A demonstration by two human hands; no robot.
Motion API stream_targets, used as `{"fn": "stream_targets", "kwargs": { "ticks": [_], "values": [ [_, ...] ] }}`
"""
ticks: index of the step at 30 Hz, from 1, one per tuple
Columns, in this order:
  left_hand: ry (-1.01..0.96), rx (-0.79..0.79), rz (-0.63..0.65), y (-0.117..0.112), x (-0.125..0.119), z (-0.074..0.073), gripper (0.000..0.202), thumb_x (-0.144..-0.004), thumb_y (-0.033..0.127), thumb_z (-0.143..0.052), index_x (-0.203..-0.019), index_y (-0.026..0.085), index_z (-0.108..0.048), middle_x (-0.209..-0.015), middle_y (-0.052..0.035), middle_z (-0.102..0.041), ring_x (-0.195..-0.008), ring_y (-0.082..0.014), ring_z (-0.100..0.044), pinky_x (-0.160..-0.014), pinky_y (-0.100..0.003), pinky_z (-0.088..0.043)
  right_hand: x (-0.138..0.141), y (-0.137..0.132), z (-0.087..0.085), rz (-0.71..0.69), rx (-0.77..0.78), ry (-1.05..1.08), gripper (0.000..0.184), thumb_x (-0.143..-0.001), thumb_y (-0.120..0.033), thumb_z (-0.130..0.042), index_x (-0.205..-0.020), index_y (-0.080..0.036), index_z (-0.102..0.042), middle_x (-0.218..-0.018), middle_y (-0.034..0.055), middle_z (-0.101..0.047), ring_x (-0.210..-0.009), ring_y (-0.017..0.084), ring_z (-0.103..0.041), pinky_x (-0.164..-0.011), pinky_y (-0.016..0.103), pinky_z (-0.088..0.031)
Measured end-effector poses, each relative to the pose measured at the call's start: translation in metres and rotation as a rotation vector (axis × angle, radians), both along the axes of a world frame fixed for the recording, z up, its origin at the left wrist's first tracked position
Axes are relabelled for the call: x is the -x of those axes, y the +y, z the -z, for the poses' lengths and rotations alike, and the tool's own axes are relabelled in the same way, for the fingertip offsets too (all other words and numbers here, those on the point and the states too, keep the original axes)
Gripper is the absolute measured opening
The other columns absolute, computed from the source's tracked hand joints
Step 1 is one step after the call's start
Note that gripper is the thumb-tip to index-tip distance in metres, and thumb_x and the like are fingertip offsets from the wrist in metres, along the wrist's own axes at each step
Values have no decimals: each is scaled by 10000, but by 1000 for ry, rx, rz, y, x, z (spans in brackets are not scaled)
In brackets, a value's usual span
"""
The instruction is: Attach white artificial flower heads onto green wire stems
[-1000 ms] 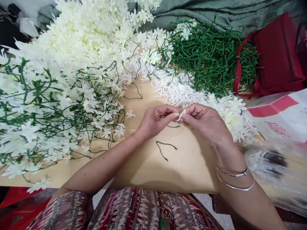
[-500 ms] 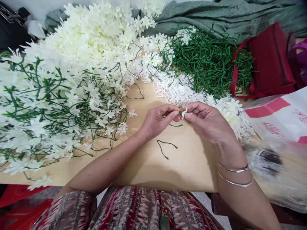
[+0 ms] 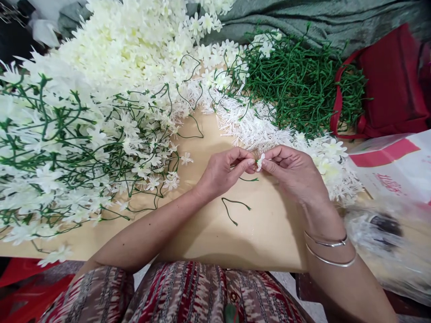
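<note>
My left hand (image 3: 224, 170) and my right hand (image 3: 291, 172) meet fingertip to fingertip over the tan tabletop (image 3: 262, 233). The left fingers pinch a thin green stem (image 3: 248, 179) whose free end hangs below them. The right fingers pinch a small white flower (image 3: 260, 160) held against the stem's tip. Both hands are closed. A loose forked green stem (image 3: 233, 209) lies on the table just below the hands. Two silver bangles (image 3: 328, 251) ring my right wrist.
A big heap of white flowers on green stems (image 3: 94, 112) fills the left. Loose white petals (image 3: 256, 128) arc behind the hands. Bare green stems (image 3: 296, 85) pile at the back right by a red bag (image 3: 390, 80). Plastic bags (image 3: 390, 202) lie right.
The hands have stayed together at the same spot, with small finger movements on the flower. The view has shifted slightly.
</note>
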State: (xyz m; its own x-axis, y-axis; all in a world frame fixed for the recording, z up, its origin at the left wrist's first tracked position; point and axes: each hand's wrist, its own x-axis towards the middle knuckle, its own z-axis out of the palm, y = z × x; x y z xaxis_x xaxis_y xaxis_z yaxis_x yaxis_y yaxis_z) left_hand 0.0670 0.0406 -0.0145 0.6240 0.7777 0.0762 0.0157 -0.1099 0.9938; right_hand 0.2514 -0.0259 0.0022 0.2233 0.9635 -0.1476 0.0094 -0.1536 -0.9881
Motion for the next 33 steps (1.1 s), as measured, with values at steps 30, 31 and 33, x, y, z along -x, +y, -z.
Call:
{"fn": "stream_targets", "kwargs": {
  "ticks": [30,31,33],
  "values": [
    [133,-99,198,18,13,-16,190,-961,327,-673,-871,159,-667,-709,0,-703,-612,-94,-608,-603,-205,-456,3,0,1,177,-305,-244,138,-838,-330,-842,-900,-257,-742,-805,14,-740,-708,182,-671,-651,336,-556],
    [207,-163,247,20,16,-20,150,-941,276,-681,-847,159,-681,-694,11,-690,-596,-88,-585,-589,-202,-432,-1,0,0,238,-338,-293,133,-857,-342,-830,-906,-264,-733,-823,25,-743,-727,198,-682,-672,360,-565],
    [371,-321,332,24,23,-31,88,-891,173,-694,-807,163,-720,-707,19,-696,-607,-86,-585,-598,-204,-409,-12,-1,1,364,-400,-434,106,-917,-368,-773,-925,-284,-708,-847,43,-734,-759,226,-687,-727,411,-581]
  ]
}}
